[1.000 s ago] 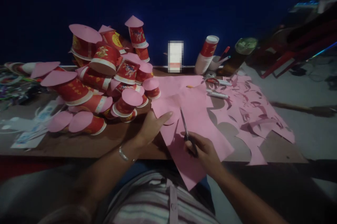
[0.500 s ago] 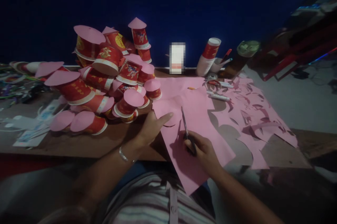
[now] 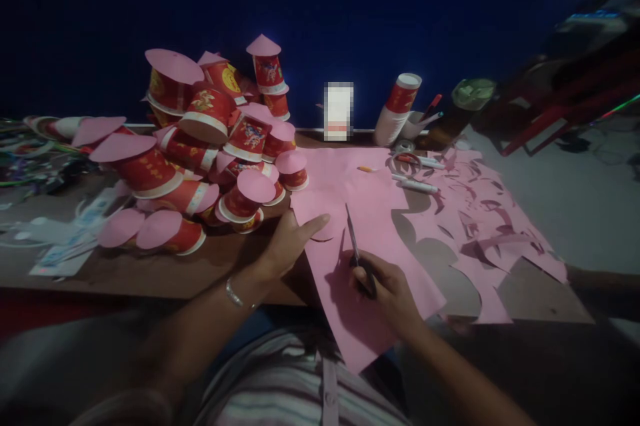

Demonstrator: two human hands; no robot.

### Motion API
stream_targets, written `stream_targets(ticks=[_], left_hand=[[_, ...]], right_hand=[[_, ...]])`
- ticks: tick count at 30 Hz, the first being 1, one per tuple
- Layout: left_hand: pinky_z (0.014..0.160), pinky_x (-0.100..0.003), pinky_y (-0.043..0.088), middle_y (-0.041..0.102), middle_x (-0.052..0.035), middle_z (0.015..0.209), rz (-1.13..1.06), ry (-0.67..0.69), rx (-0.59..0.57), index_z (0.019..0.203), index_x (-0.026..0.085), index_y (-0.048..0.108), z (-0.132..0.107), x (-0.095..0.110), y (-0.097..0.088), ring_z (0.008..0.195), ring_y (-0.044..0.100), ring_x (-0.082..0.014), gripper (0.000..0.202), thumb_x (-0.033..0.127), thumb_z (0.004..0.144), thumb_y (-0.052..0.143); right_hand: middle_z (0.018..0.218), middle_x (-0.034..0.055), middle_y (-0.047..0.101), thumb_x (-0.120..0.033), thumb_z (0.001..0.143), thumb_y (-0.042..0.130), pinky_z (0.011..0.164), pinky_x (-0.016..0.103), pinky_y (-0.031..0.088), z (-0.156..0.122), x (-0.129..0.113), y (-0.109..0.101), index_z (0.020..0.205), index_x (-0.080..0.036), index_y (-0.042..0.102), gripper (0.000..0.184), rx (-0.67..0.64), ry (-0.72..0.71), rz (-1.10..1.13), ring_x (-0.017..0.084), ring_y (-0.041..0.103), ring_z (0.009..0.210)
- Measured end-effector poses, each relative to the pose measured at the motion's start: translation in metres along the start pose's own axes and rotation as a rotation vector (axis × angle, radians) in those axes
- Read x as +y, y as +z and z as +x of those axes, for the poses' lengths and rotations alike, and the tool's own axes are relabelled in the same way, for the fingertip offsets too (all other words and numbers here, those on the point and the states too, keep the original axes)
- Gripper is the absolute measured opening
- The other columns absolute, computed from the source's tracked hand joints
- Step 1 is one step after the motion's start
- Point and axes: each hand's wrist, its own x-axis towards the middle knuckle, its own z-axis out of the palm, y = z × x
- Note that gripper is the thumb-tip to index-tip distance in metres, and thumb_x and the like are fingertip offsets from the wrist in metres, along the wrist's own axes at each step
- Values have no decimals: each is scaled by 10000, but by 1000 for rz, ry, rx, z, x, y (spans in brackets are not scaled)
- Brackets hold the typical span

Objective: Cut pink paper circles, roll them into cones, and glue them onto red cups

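A large pink paper sheet (image 3: 373, 213) lies across the wooden table's (image 3: 165, 269) front edge and hangs toward my lap. My right hand (image 3: 387, 289) is closed round the handles of a pair of scissors (image 3: 354, 243), whose blades point away from me into the sheet. My left hand (image 3: 293, 239) holds the sheet's left edge, thumb on top of the paper, beside the cut.
A heap of red paper cups with pink paper caps (image 3: 210, 139) fills the table's left. A stack of cups (image 3: 397, 109), a cup of pens (image 3: 417, 121), markers (image 3: 415, 185) and pink offcuts (image 3: 480, 219) lie at the right. Papers (image 3: 55, 243) sit far left.
Both hands and the scissors stay almost in place on the pink sheet. The view has shifted slightly, so everything sits a little lower and further right.
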Motion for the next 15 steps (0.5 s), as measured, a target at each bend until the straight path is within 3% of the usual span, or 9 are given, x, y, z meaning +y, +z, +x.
stream_targets(ticks=[6,11,15], left_hand=[[1075,-460,537,775,-138,1200,26,-4,1,1105,128,758,-1,3,-1,1156,707,-314,443,390,758,843],[1065,-450,543,785,-139,1162,27,-11,-39,1089,121,756,1,4,-3,1166,702,-318,426,380,762,841],[1046,-429,558,763,-129,1246,54,7,-73,1100,139,758,4,3,-6,1165,702,-306,410,365,768,842]], right_hand=[[637,-17,565,-564,862,720,510,244,424,-1,-2,-1,1116,-150,734,486,0,14,5,110,466,533],[642,-19,538,-577,853,724,512,240,380,1,-6,-3,1000,-161,731,442,-12,1,-10,108,435,556],[657,-14,545,-572,859,711,526,248,385,3,-9,-5,1031,-168,725,439,-23,-5,-39,116,442,572]])
